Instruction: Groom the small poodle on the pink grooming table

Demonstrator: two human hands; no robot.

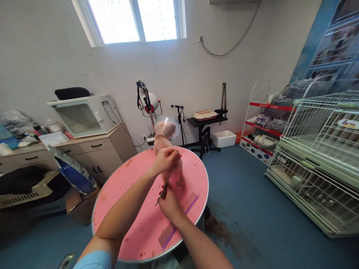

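A small, close-clipped, pale-furred animal (161, 144) stands on a round pink table (131, 194), facing away from me. Whether it is a cat or a dog I cannot tell. A clear cone collar (175, 130) surrounds its head. My left hand (167, 160) is closed at its rear end, pinching what looks like its raised tail; the fingers partly hide it. Lower down, my right hand (169, 204) grips a pair of scissors (163, 191), blades pointing up beside the animal's hind legs. Beneath my right forearm lies a purple-backed comb (192, 202), partly covered.
Tufts of cut hair dot the tabletop and the floor (224, 231). Wire cages (316, 157) and a red-and-white shelf rack (259, 130) stand at right. A cabinet (98, 153) carrying a white glass-fronted box (81, 116) is at left. Behind are a dryer stand (150, 108) and a black table (206, 121).
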